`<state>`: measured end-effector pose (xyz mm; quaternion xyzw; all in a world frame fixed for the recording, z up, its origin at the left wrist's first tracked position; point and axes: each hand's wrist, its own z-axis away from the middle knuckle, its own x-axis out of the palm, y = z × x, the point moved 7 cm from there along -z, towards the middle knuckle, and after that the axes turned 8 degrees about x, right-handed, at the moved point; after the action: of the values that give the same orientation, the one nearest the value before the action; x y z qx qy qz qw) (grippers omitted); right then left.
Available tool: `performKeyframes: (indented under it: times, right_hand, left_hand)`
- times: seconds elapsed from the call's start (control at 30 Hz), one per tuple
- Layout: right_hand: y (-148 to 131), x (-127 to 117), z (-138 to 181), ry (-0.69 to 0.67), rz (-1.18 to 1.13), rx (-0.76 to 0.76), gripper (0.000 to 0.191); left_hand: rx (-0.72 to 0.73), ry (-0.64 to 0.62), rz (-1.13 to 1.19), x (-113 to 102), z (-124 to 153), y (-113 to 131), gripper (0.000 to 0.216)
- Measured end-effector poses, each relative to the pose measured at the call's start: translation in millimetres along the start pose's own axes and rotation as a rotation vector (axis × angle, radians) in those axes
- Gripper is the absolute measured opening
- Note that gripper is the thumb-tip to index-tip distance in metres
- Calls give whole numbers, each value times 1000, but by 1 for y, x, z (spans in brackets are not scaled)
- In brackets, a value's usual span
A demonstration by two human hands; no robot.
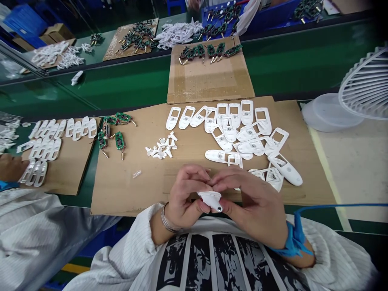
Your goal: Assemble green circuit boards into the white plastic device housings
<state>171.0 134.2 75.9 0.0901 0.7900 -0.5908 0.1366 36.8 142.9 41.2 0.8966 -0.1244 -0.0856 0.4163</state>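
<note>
Here, left hand point(185, 197) and right hand point(256, 204), grip pinching white casing point(209, 197), narrow tip point(218, 207) toward wearer point(145, 258), long axis foreshortened.

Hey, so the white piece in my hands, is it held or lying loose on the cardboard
Held: your left hand and right hand grip the white piece between them, a thumb at either side.
</note>
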Motion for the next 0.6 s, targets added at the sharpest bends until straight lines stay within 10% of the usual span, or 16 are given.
performKeyframes:
  times: [0.27, 0.47, 0.6]
  right_hand:
    - [6, 3, -4, 49, 37, 15, 11]
    - [53, -1, -18, 83, 142, 254, 25]
    - [78, 26, -12, -61, -52, 483, 34]
  left_hand:
    - [-83, 47, 10, 5, 4, -5, 16]
    - [-572, 610, 428, -13, 3, -51, 10]
    - [-661, 761, 562, -11, -8, -55, 21]
